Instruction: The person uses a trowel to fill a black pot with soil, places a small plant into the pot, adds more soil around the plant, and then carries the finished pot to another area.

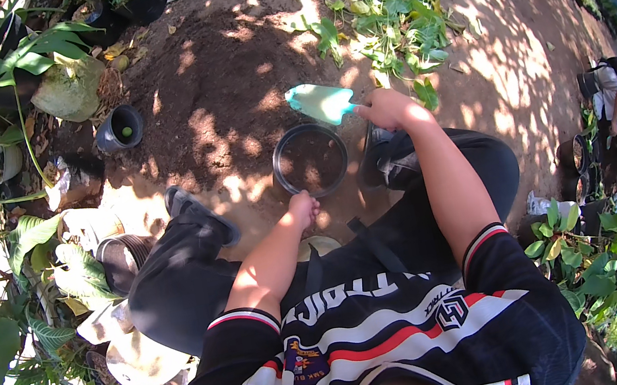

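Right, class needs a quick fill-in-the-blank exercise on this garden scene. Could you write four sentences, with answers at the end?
1. The right hand grips a turquoise ____ by its handle.
2. The left hand is at the rim of a round ____ pot.
3. Inside that pot is brown ____.
4. The loose leafy stems on the ground are mostly ____ in colour.

Missing words: trowel; black; soil; green.

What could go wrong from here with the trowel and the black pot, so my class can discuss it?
The left hand holds the black pot only at its near rim, so a knock might tip it. The trowel in the right hand points beyond the far rim; swung back low, its blade could catch that rim.
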A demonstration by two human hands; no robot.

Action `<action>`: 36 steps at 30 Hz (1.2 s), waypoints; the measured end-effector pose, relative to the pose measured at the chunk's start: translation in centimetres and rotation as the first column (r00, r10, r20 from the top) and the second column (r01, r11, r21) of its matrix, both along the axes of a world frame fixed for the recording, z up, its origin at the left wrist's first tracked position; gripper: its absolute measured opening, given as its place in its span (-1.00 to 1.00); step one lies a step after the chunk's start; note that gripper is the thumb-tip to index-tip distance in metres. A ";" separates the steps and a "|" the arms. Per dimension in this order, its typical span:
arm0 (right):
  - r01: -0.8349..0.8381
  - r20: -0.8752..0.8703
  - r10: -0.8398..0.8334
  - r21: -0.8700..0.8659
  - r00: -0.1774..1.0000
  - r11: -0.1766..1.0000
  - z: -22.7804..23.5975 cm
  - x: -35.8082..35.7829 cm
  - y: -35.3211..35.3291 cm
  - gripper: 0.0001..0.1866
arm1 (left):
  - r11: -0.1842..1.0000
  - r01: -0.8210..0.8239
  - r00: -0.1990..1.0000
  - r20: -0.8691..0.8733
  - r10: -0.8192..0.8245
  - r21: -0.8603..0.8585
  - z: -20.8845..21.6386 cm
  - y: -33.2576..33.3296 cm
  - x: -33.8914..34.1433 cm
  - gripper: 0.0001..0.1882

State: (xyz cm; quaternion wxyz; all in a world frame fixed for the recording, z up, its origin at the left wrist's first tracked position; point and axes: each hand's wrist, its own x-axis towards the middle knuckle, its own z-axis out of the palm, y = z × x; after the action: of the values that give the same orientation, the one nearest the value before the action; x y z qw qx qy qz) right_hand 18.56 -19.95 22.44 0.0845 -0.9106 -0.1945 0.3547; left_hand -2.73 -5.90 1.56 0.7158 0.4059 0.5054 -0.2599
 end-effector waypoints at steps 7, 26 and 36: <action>-0.038 -0.055 0.036 -0.021 0.998 0.999 0.0 -0.6 0.1 -0.50 | 0.921 0.334 0.942 -0.042 -0.333 0.202 -0.9 3.8 0.0 -0.62; -0.295 -0.084 0.283 -0.269 0.955 0.917 -2.4 -5.2 1.2 -0.64 | 0.835 0.276 0.934 0.072 -0.349 0.476 0.0 5.7 0.8 -0.58; -0.095 -0.051 0.086 -0.214 0.995 0.972 -2.0 -8.2 1.9 -0.61 | 0.836 0.219 0.953 0.073 -0.294 0.503 -0.9 4.7 0.7 -0.55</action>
State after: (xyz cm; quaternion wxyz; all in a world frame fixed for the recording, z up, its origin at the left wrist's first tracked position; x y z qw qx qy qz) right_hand 10.37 -18.00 20.49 -0.0272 -0.8971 -0.1944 0.3958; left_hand -2.00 -1.19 0.63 0.5835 0.6559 0.4410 -0.1864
